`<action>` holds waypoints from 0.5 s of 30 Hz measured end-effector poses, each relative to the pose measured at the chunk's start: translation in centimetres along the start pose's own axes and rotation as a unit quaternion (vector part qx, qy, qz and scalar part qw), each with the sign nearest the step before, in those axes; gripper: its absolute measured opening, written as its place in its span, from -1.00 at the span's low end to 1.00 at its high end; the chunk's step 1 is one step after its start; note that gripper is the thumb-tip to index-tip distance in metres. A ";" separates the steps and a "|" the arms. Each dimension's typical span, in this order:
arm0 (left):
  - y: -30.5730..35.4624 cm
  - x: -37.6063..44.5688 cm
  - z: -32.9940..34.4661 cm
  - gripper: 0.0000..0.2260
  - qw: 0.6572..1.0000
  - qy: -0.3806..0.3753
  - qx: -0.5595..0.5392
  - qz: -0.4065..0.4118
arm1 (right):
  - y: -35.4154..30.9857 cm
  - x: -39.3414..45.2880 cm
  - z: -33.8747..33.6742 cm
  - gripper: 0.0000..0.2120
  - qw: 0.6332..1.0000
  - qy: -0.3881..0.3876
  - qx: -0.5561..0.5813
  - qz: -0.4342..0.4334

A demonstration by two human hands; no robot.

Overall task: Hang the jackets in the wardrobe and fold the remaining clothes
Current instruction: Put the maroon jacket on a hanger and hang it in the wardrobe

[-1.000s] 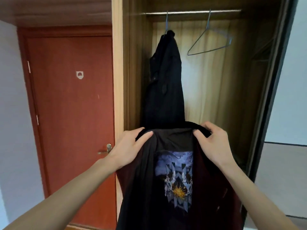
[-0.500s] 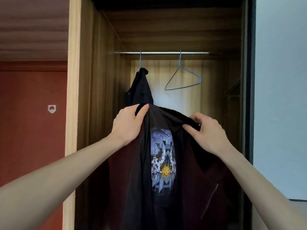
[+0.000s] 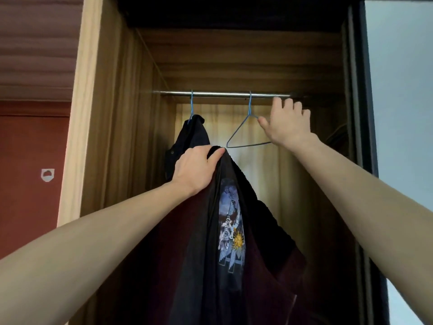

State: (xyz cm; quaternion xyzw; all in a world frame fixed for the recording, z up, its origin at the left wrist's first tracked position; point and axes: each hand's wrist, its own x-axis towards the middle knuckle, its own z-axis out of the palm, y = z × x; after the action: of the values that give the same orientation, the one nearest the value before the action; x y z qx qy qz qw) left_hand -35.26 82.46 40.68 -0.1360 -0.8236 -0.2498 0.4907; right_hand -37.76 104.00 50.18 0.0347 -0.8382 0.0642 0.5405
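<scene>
My left hand [image 3: 196, 170] grips the collar of a dark jacket [image 3: 210, 254] with a maroon lining and a printed picture inside; it hangs down in front of the open wardrobe. My right hand [image 3: 288, 125] is raised at an empty blue wire hanger [image 3: 237, 133] on the metal rod [image 3: 222, 94]. Its thumb touches the hanger's shoulder wire, its fingers are spread just below the rod, and it hides the hanger's right half. Left of that, a black jacket [image 3: 192, 134] hangs from a second blue hanger [image 3: 191, 106].
The wardrobe's wooden left wall [image 3: 112, 137] and dark right frame [image 3: 358, 137] bound a narrow opening. A red door [image 3: 28, 195] stands to the left, a pale wall [image 3: 403, 90] to the right.
My right hand let go of the jacket's collar and rose to the empty hanger. The jacket now hangs from my left hand alone, lifted higher. My view tilted up towards the rod.
</scene>
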 end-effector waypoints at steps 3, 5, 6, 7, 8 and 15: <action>-0.6 0.8 0.4 -0.56 1.000 -0.002 0.002 0.026 | -0.7 3.3 1.2 -0.48 0.989 -0.100 0.066 0.090; -1.2 1.0 0.7 -0.58 0.999 -0.005 0.004 0.049 | -0.9 4.7 2.5 -0.52 0.978 -0.122 0.100 0.135; -1.5 1.1 0.7 -0.59 0.998 -0.005 0.006 0.060 | -1.0 5.3 3.2 -0.57 0.973 -0.133 0.116 0.148; -1.8 1.1 0.8 -0.60 0.997 -0.002 0.013 0.073 | -1.1 5.9 4.0 -0.65 0.967 -0.147 0.140 0.156; -2.0 1.1 0.9 -0.61 0.996 0.005 0.024 0.086 | -1.1 6.4 4.7 -0.72 0.959 -0.159 0.166 0.163; -2.4 0.4 1.4 -0.61 0.991 0.033 0.064 0.110 | -2.8 6.4 6.5 -0.67 0.937 -0.083 0.267 0.209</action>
State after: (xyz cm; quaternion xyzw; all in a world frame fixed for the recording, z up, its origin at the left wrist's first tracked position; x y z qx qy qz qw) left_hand -37.62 81.20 39.85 -0.1854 -0.8011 -0.1457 0.5501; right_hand -45.90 100.38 53.58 0.0068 -0.8200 0.3946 0.4145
